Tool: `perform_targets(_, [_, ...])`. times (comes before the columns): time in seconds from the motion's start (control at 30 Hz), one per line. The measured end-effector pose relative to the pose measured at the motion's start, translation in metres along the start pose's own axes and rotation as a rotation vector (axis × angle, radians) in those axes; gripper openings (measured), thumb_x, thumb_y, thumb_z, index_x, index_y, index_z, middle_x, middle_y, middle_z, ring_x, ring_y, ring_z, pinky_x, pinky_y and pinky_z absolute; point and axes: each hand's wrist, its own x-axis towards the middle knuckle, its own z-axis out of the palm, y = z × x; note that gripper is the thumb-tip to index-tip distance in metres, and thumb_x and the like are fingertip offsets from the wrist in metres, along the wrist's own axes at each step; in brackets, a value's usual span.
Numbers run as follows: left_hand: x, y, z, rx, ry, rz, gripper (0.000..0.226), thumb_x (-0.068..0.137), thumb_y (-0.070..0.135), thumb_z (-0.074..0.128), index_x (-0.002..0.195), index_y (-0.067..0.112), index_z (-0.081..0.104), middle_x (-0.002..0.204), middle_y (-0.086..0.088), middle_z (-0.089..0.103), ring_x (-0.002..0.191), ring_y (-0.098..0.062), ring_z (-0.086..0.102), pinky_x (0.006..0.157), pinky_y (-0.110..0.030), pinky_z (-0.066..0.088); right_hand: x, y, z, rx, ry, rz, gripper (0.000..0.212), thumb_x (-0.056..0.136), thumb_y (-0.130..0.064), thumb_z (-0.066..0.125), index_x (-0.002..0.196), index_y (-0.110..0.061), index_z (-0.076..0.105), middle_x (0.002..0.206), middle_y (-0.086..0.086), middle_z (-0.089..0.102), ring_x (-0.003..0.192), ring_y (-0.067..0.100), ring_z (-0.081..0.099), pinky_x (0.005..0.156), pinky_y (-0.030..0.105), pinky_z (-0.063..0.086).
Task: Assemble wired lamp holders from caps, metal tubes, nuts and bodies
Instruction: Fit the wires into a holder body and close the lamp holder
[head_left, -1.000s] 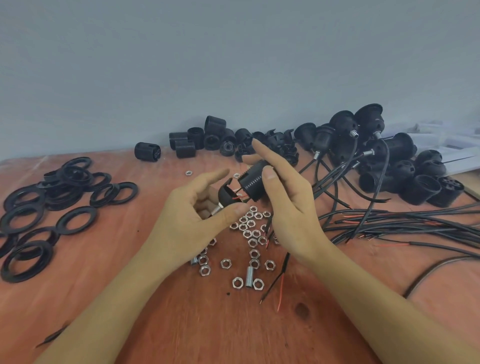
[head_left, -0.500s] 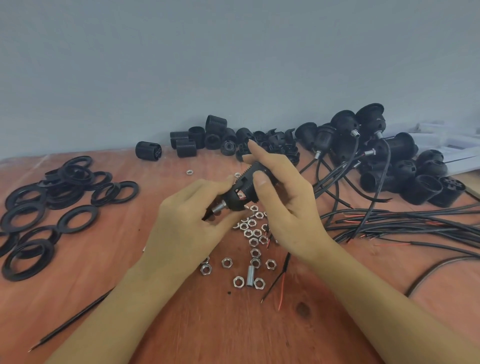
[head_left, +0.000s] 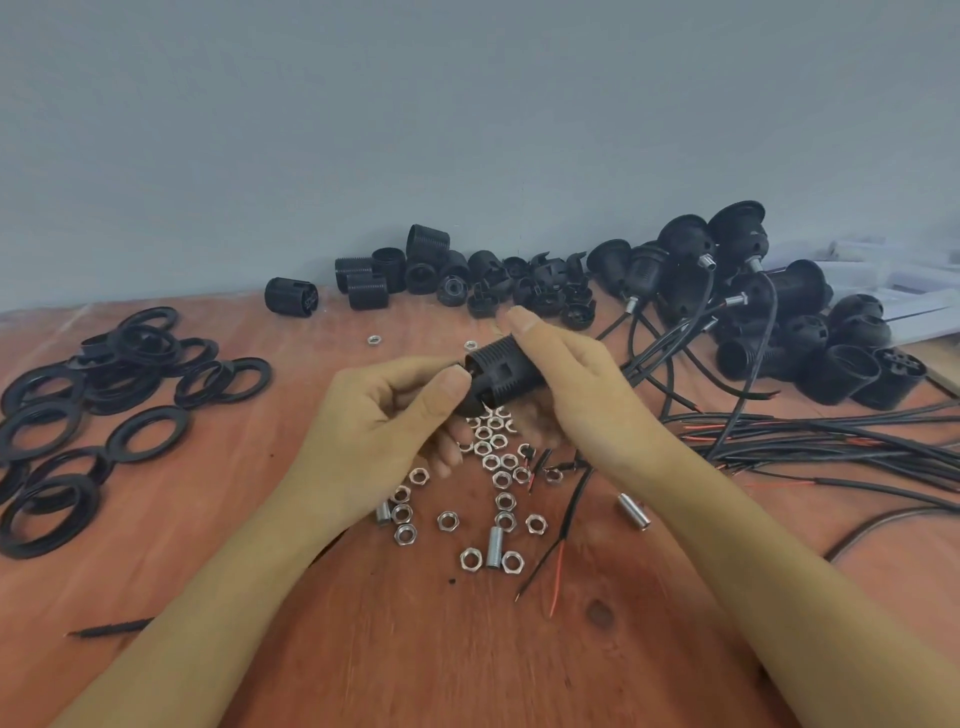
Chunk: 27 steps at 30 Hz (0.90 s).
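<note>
Fingers of left hand (head_left: 374, 415) and right hand (head_left: 582, 384) clamped round lamp holder body (head_left: 506, 371), above nuts (head_left: 501, 478)

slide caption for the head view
Left hand and right hand hold a black lamp holder above scattered nuts on a wooden table.

Parts across the worktop (head_left: 208, 597)
Rings (head_left: 130, 358) left of left grip (head_left: 384, 415); nuts (head_left: 491, 461) under both; bodies (head_left: 363, 283) behind; cables (head_left: 831, 441) right of right grip (head_left: 582, 384).
</note>
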Motion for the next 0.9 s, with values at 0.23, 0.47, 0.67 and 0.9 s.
perform_targets(0.23, [-0.001,-0.001,0.002,-0.073,-0.036,-0.111,0.031,0.071,0.040,0.065,0.091,0.018,0.073,0.054,-0.008,0.064,0.041,-0.015,0.059,0.040,-0.021,0.048,-0.006,0.007,0.014,-0.283,0.133,-0.117,0.037,0.104,-0.037,0.039,0.072,-0.020,0.038,0.059,-0.014,0.035,0.055,0.005,0.034,0.051,0.022,0.032])
perform_targets(0.47, [-0.001,-0.005,-0.001,-0.055,-0.046,-0.098,0.024,0.066,0.044,0.071,0.077,0.024,0.078,0.056,-0.012,0.067,0.043,-0.018,0.062,0.040,-0.021,0.049,-0.009,0.014,0.016,-0.379,0.152,-0.185,0.032,0.095,-0.054,0.033,0.071,-0.033,0.035,0.054,-0.023,0.044,0.051,0.000,0.038,0.052,0.018,0.035])
perform_targets(0.67, [0.000,-0.005,-0.003,-0.076,-0.053,-0.098,0.027,0.065,0.049,0.072,0.077,0.025,0.077,0.053,-0.009,0.064,0.040,-0.017,0.058,0.039,-0.022,0.047,-0.008,0.013,0.016,-0.366,0.107,-0.181,0.044,0.091,-0.064,0.026,0.074,-0.026,0.039,0.059,-0.018,0.042,0.055,0.002,0.038,0.057,0.031,0.040])
perform_targets(0.9, [0.013,-0.001,-0.033,-0.690,-0.030,-0.227,0.043,0.087,0.050,0.050,0.081,0.013,0.070,0.057,0.001,0.055,0.042,-0.008,0.048,0.037,-0.017,0.040,0.040,0.003,0.019,-0.201,0.041,-0.066,0.047,0.103,-0.050,0.024,0.111,-0.024,0.062,0.069,-0.010,0.063,0.056,0.005,0.054,0.058,0.027,0.042])
